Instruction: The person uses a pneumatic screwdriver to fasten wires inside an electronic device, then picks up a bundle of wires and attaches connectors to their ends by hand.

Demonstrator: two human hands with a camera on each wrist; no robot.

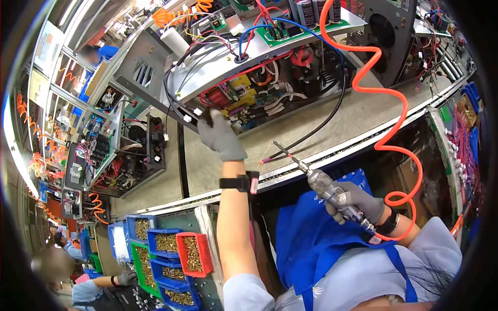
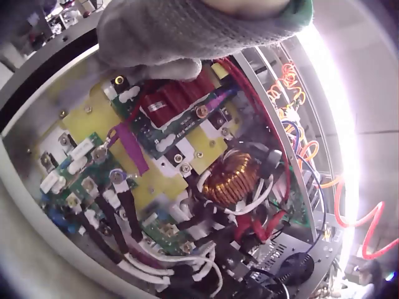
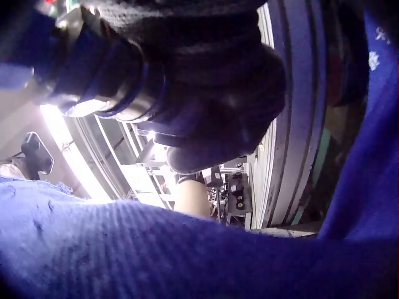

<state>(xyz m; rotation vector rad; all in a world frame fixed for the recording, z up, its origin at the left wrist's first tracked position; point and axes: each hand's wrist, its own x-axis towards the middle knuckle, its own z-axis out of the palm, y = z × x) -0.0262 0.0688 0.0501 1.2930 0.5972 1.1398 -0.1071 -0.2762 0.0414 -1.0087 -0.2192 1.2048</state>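
The gloved left hand [image 1: 220, 136] reaches the near left corner of an open metal chassis [image 1: 306, 116]. In the left wrist view this hand [image 2: 168, 37] lies over the board beside a red component [image 2: 181, 99]; whether its fingertips pinch anything cannot be told. Lower right in the head view, the gloved right hand [image 1: 360, 199] grips a power screwdriver [image 1: 326, 185], whose bit points up and left, away from the chassis. The right wrist view shows the right hand [image 3: 218, 81] dark and close around the tool body [image 3: 118, 75].
An orange coiled hose [image 1: 381, 93] hangs across the right side. A black cable [image 1: 321, 124] droops onto the bench [image 1: 207, 166]. Another open unit [image 1: 116, 150] stands at left. Red [image 1: 207, 254], blue and green bins of small brass parts sit lower left, near another person's gloved hand [image 1: 126, 278].
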